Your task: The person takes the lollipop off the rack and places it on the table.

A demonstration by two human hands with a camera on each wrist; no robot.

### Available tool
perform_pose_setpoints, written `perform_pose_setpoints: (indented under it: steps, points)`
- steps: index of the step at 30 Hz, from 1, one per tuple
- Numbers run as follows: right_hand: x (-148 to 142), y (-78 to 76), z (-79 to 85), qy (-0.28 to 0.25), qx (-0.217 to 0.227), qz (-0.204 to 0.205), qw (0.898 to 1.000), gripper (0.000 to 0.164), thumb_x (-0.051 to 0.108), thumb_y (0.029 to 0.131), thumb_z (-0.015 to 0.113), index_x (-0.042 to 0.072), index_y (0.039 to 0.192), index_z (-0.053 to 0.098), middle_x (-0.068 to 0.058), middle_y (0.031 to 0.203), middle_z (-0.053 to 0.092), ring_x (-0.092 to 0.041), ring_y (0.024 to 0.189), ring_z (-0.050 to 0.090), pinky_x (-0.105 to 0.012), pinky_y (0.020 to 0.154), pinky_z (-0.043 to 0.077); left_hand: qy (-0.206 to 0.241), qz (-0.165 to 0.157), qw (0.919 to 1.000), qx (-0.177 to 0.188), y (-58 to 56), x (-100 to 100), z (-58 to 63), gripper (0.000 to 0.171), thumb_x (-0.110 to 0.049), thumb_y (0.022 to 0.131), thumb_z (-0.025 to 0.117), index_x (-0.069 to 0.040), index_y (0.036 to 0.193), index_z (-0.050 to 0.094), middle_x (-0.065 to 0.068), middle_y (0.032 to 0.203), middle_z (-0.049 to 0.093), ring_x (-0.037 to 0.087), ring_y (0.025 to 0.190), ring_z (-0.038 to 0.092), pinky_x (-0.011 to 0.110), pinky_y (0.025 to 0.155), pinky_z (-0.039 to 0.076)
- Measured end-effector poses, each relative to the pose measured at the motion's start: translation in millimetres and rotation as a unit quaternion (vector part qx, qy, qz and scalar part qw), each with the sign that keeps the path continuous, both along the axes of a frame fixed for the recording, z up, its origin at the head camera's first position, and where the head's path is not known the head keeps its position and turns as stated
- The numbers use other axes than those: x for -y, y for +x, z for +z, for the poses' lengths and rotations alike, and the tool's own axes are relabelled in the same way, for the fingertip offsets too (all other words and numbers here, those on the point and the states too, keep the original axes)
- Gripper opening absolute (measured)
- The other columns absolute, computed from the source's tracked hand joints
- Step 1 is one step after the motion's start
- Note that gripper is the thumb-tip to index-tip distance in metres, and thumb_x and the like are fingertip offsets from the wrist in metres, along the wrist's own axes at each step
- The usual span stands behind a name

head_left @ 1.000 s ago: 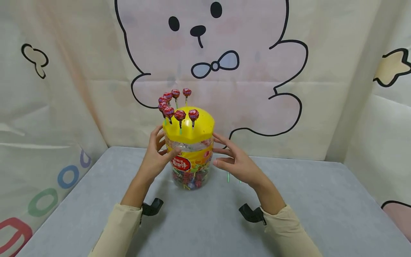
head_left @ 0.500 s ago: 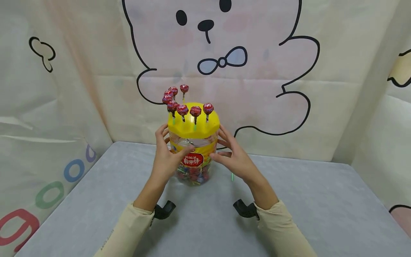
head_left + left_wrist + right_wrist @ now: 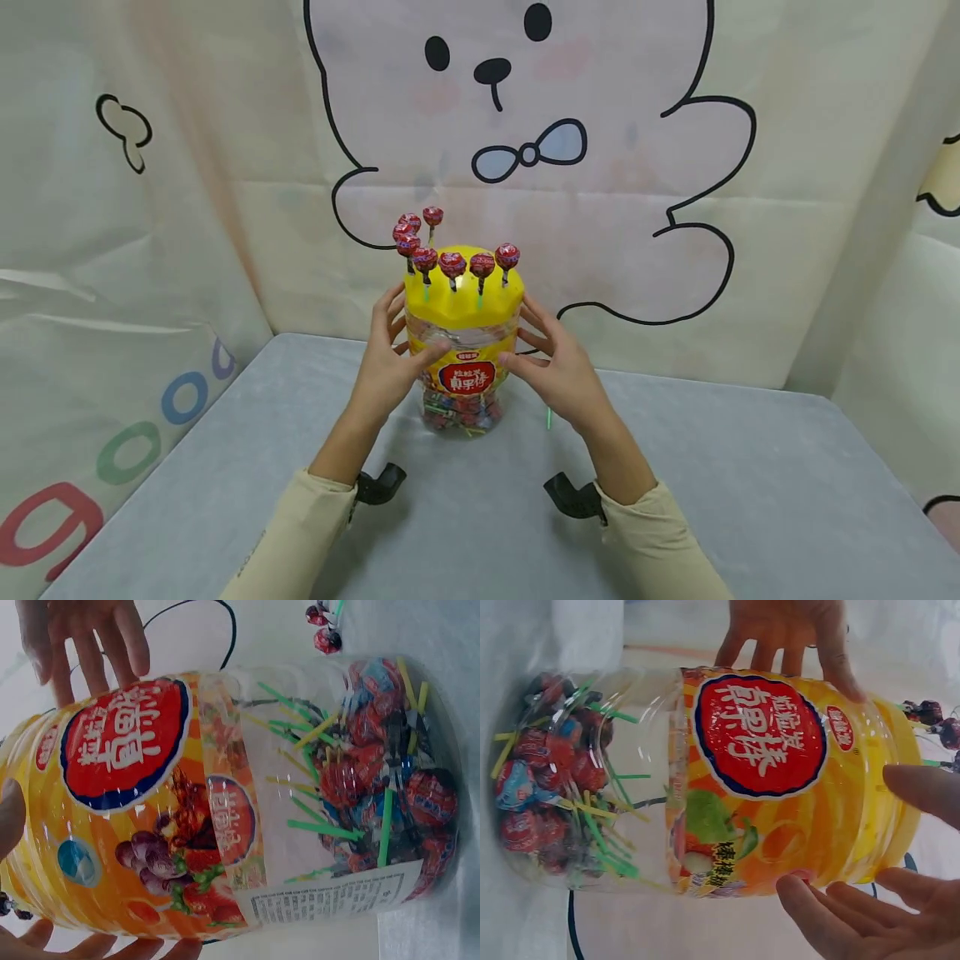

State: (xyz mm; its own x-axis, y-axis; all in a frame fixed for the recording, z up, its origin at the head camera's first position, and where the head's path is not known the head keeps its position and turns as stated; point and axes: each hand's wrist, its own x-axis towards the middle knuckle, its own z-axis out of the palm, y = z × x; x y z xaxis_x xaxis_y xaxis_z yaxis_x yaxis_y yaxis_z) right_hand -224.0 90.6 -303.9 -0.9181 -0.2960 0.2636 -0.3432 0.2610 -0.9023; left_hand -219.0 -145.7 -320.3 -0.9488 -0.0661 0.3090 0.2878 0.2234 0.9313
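A clear plastic candy jar [image 3: 467, 379] with a yellow lid [image 3: 457, 310] stands upright on the table. Several red-wrapped lollipops [image 3: 452, 265] stick up by their sticks around the lid's edge. My left hand [image 3: 384, 367] grips the jar's left side, thumb across the front and fingers toward the back. From the right, my right hand [image 3: 561, 371] holds the opposite side, its thumb near the label [image 3: 761, 735]. Through the clear lower wall, loose lollipops [image 3: 367, 765] with green and yellow sticks show inside. The jar's back is hidden.
Behind my right hand, a green lollipop stick [image 3: 549, 418] pokes out on the grey table [image 3: 480, 533]; a lollipop head [image 3: 327, 640] lies there in the left wrist view. A printed cloth backdrop [image 3: 622, 250] borders the table's rear.
Between my hands the jar has turned: its red label and the front lollipops have swung from left to right. The right thumb has come onto the jar's front.
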Motion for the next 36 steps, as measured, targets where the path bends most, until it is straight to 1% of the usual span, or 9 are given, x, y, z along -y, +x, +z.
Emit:
perform_pose_setpoints:
  steps: [6, 10, 14, 17, 22, 25, 30, 33, 36]
  points:
    - [0.2, -3.6, -2.9, 0.012, -0.017, 0.041, 0.999, 0.085, 0.022, 0.093, 0.072, 0.031, 0.159, 0.02, 0.003, 0.166, 0.023, -0.031, 0.148, 0.036, -0.048, 0.113, 0.041, 0.005, 0.034, 0.9994, -0.002, 4.3, -8.3, 3.3, 0.095, -0.034, 0.084, 0.08, -0.031, 0.155, 0.017, -0.001, 0.161, 0.027, 0.028, 0.146, 0.03, 0.06, 0.115, 0.032]
    - [-1.9, -4.0, -2.6, 0.013, -0.011, 0.039, 0.999, 0.082, 0.024, 0.094, 0.07, 0.035, 0.158, 0.021, 0.004, 0.166, 0.023, -0.031, 0.147, 0.038, -0.05, 0.111, 0.043, 0.006, 0.049, 0.9988, -0.007, 2.6, -9.5, 5.2, 0.095, -0.035, 0.083, 0.082, -0.029, 0.154, 0.02, 0.001, 0.159, 0.029, 0.029, 0.143, 0.031, 0.061, 0.114, 0.034]
    - [-3.8, -0.7, -2.2, 0.023, 0.011, 0.026, 0.999, 0.081, 0.025, 0.093, 0.071, 0.04, 0.156, 0.023, 0.008, 0.165, 0.024, -0.031, 0.144, 0.043, -0.049, 0.106, 0.048, 0.016, 0.021, 0.9996, -0.008, -0.9, -8.6, 2.3, 0.093, -0.032, 0.085, 0.08, -0.034, 0.154, 0.018, -0.001, 0.16, 0.027, 0.028, 0.148, 0.027, 0.062, 0.117, 0.027]
    - [-2.6, -1.6, -4.3, 0.024, 0.014, 0.031, 0.999, 0.083, 0.023, 0.093, 0.072, 0.041, 0.156, 0.021, 0.009, 0.165, 0.021, -0.031, 0.146, 0.039, -0.05, 0.108, 0.046, 0.024, 0.008, 0.9997, -0.007, -1.0, -9.6, -0.5, 0.094, -0.032, 0.086, 0.079, -0.036, 0.155, 0.015, -0.004, 0.161, 0.025, 0.027, 0.15, 0.025, 0.06, 0.119, 0.026]
    - [6.1, -8.2, -9.4, 0.027, -0.004, 0.06, 0.998, 0.088, 0.024, 0.093, 0.072, 0.042, 0.157, 0.015, 0.011, 0.167, 0.015, -0.029, 0.15, 0.032, -0.056, 0.112, 0.041, 0.019, 0.046, 0.9985, -0.02, 5.9, -11.2, -0.9, 0.096, -0.034, 0.084, 0.08, -0.032, 0.154, 0.014, -0.001, 0.161, 0.023, 0.027, 0.148, 0.025, 0.059, 0.116, 0.034]
    - [7.8, -13.2, -6.2, 0.044, -0.017, 0.066, 0.997, 0.086, 0.025, 0.094, 0.07, 0.037, 0.159, 0.015, 0.007, 0.167, 0.017, -0.031, 0.149, 0.033, -0.057, 0.113, 0.04, 0.008, 0.063, 0.9976, -0.029, 8.7, -12.2, -0.3, 0.098, -0.032, 0.083, 0.081, -0.03, 0.154, 0.012, 0.0, 0.163, 0.02, 0.029, 0.148, 0.024, 0.06, 0.115, 0.035]
    - [2.5, -21.8, 22.3, 0.1, -0.072, 0.006, 0.992, 0.07, 0.026, 0.098, 0.064, 0.03, 0.157, 0.027, -0.005, 0.158, 0.04, -0.035, 0.138, 0.049, -0.055, 0.109, 0.045, -0.007, 0.064, 0.9976, -0.026, 7.4, -12.9, -1.0, 0.101, -0.032, 0.082, 0.082, -0.032, 0.154, 0.011, -0.001, 0.165, 0.012, 0.029, 0.15, 0.021, 0.062, 0.116, 0.033]
    - [2.9, -28.4, 41.3, 0.104, -0.139, -0.029, 0.984, 0.068, 0.021, 0.098, 0.063, 0.034, 0.155, 0.028, -0.01, 0.145, 0.055, -0.033, 0.127, 0.058, -0.054, 0.104, 0.05, -0.008, 0.063, 0.9977, -0.025, 5.4, -13.2, -2.5, 0.1, -0.032, 0.082, 0.082, -0.033, 0.153, 0.011, -0.001, 0.165, 0.012, 0.029, 0.15, 0.022, 0.061, 0.115, 0.035]
    - [5.9, -37.2, 51.4, 0.107, -0.204, -0.039, 0.972, 0.066, 0.016, 0.098, 0.063, 0.037, 0.152, 0.03, -0.012, 0.131, 0.064, -0.029, 0.117, 0.065, -0.05, 0.099, 0.054, -0.009, 0.061, 0.9978, -0.022, 4.1, -12.9, -4.4, 0.1, -0.033, 0.082, 0.081, -0.035, 0.153, 0.011, -0.002, 0.165, 0.012, 0.029, 0.149, 0.023, 0.06, 0.114, 0.037]
